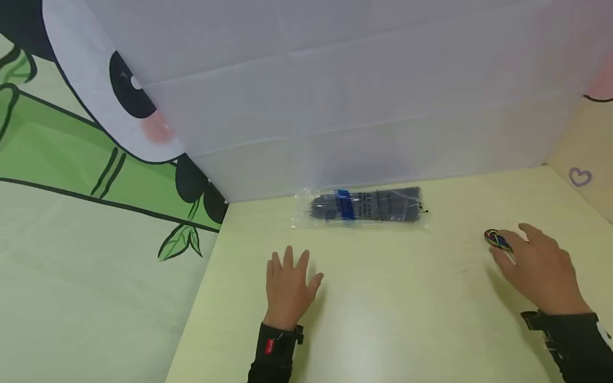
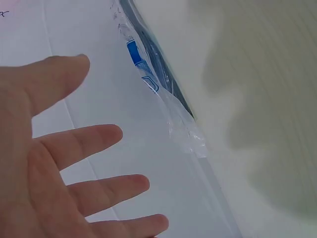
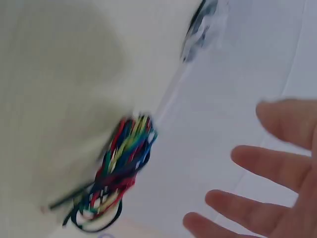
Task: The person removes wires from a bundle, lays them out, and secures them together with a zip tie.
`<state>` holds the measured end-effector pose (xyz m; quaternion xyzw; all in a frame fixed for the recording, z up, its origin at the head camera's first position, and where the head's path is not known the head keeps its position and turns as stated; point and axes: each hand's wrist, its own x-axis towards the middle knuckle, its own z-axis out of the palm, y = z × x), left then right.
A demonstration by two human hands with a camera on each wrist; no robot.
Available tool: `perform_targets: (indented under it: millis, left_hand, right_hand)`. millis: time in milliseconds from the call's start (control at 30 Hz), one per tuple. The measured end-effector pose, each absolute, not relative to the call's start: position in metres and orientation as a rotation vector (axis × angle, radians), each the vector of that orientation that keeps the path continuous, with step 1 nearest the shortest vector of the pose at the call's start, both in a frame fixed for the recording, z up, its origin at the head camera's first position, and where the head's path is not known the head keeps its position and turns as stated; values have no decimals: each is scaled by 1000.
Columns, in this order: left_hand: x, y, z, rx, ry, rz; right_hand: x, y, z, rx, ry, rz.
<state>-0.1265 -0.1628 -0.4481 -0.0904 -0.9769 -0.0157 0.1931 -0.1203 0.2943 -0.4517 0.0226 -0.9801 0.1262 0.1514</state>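
Observation:
A bundle of thin coloured cords or wires (image 3: pixel 116 168), red, yellow, green and blue, lies on the table towards its right side. My right hand (image 1: pixel 541 266) hovers by it with the fingers spread, hiding most of the bundle (image 1: pixel 495 239) in the head view. In the right wrist view, the fingers (image 3: pixel 262 158) stand apart from the cords. My left hand (image 1: pixel 289 290) is over the table, palm down, fingers spread and holding nothing. Beyond it, at the back, lies a clear plastic bag (image 1: pixel 366 206) of long dark strips with a blue label.
The pale yellow table (image 1: pixel 383 298) meets a white cloth backdrop (image 1: pixel 364 106) just behind the bag. On the left hangs cloth printed with green bamboo (image 1: pixel 62 143). A purple heart (image 1: pixel 580 176) marks the panel at the right edge.

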Motion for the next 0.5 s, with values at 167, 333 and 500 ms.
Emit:
perform_targets:
  millis: [167,333,500]
  left_hand:
    - [-130,-163,-455,-291,-2633,-57]
    - [-129,-160,-454,-334,-2660,-93]
    - [-134,-153,-455,-337,-2728,-142]
  right_hand:
    - [-141,331,-453,-35,-2931,365]
    - [-161,356,-460,98,-3241,441]
    - [-170,352,-464,214,-3274,521]
